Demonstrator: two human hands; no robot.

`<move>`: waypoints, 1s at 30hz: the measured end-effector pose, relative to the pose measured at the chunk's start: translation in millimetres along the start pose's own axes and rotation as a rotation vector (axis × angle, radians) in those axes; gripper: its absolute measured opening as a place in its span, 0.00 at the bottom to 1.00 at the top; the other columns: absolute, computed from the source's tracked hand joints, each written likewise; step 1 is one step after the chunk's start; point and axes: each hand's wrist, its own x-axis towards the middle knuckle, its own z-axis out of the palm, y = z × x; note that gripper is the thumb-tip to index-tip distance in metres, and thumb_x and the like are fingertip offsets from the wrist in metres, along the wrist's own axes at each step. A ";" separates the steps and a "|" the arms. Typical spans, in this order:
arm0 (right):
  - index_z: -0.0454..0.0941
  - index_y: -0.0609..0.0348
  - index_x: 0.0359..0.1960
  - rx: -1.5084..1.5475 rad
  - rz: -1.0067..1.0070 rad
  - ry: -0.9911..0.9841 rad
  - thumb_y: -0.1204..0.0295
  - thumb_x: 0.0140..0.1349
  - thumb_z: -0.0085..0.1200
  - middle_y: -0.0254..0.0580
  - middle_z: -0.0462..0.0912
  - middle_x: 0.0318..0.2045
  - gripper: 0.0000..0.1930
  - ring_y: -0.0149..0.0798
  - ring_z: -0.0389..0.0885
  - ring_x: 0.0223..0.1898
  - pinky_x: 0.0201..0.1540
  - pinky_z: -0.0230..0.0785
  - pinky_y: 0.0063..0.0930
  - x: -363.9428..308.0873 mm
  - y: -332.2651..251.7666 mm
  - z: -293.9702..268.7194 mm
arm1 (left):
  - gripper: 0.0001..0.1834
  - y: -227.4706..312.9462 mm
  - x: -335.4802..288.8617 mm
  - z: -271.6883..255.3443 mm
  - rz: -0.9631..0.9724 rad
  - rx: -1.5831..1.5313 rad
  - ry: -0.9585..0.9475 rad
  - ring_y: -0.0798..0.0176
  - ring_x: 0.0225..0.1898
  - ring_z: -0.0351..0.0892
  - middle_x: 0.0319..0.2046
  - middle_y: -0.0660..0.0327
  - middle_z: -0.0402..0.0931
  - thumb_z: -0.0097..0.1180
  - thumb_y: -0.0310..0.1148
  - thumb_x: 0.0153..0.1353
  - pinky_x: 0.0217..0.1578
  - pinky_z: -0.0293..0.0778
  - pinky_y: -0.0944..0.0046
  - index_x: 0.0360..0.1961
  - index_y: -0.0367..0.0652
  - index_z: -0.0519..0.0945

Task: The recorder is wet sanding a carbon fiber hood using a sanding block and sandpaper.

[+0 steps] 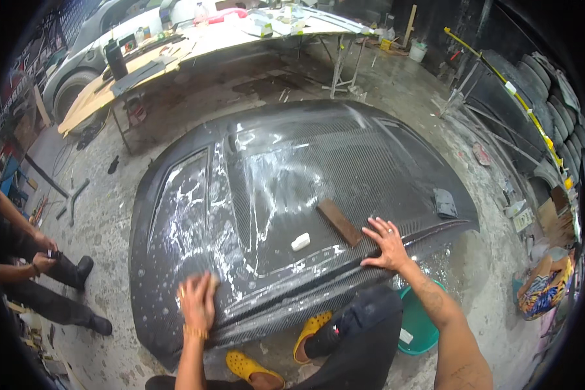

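A black carbon-fibre car hood (292,175) lies in front of me, wet and streaked with whitish suds, mostly on its left half. My left hand (198,304) presses on its near left part, blurred by motion. The fingers look closed over a small pale-edged piece that I cannot make out. With fingers spread, my right hand (387,247) rests on the near edge of the hood and holds nothing. Just left of it lies a brown flat block (339,222). A small white block (300,242) sits further left, and a folded grey sheet (444,203) lies near the right corner.
A green basin (420,322) stands on the floor beside my leg. Another person (42,260) is at the left, holding a small dark object. Beyond the hood is a cluttered worktable (240,36). Dark panels (552,97) are stacked at the right, near a colourful bag (547,286).
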 end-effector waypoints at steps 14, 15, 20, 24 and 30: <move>0.70 0.42 0.71 -0.010 0.002 0.001 0.35 0.45 0.70 0.44 0.64 0.74 0.51 0.55 0.58 0.76 0.75 0.45 0.60 6.5 -2.9 9.0 | 0.21 -82.7 134.8 48.0 -0.108 -0.048 0.099 0.48 0.56 0.74 0.53 0.59 0.80 0.66 0.32 0.61 0.58 0.70 0.48 0.56 0.61 0.87; 0.70 0.43 0.71 -0.023 0.070 0.002 0.37 0.45 0.71 0.44 0.64 0.75 0.51 0.55 0.57 0.76 0.75 0.45 0.59 8.5 -9.0 -2.2 | 0.22 -55.8 101.2 35.8 -0.032 -0.021 0.073 0.49 0.55 0.74 0.53 0.59 0.80 0.66 0.31 0.61 0.59 0.69 0.50 0.57 0.60 0.86; 0.68 0.47 0.73 -0.062 0.139 0.062 0.41 0.45 0.72 0.44 0.59 0.78 0.52 0.54 0.51 0.79 0.77 0.39 0.56 -17.8 0.6 -4.2 | 0.25 0.3 -16.3 -12.0 0.100 -0.062 -0.151 0.49 0.58 0.71 0.54 0.61 0.78 0.64 0.29 0.60 0.62 0.63 0.48 0.61 0.56 0.84; 0.67 0.47 0.74 -0.034 0.162 0.011 0.38 0.48 0.68 0.44 0.58 0.79 0.52 0.53 0.50 0.79 0.78 0.37 0.56 -13.0 4.2 6.7 | 0.23 -35.6 76.3 14.0 0.231 0.071 -0.137 0.49 0.60 0.70 0.58 0.61 0.77 0.58 0.30 0.66 0.61 0.66 0.48 0.62 0.61 0.83; 0.66 0.46 0.75 -0.015 0.133 0.029 0.38 0.51 0.65 0.43 0.58 0.78 0.51 0.53 0.51 0.79 0.78 0.37 0.56 2.9 -4.6 24.4 | 0.17 -110.4 252.6 55.5 -0.033 0.044 0.017 0.45 0.60 0.70 0.58 0.59 0.75 0.57 0.43 0.71 0.62 0.64 0.39 0.58 0.62 0.86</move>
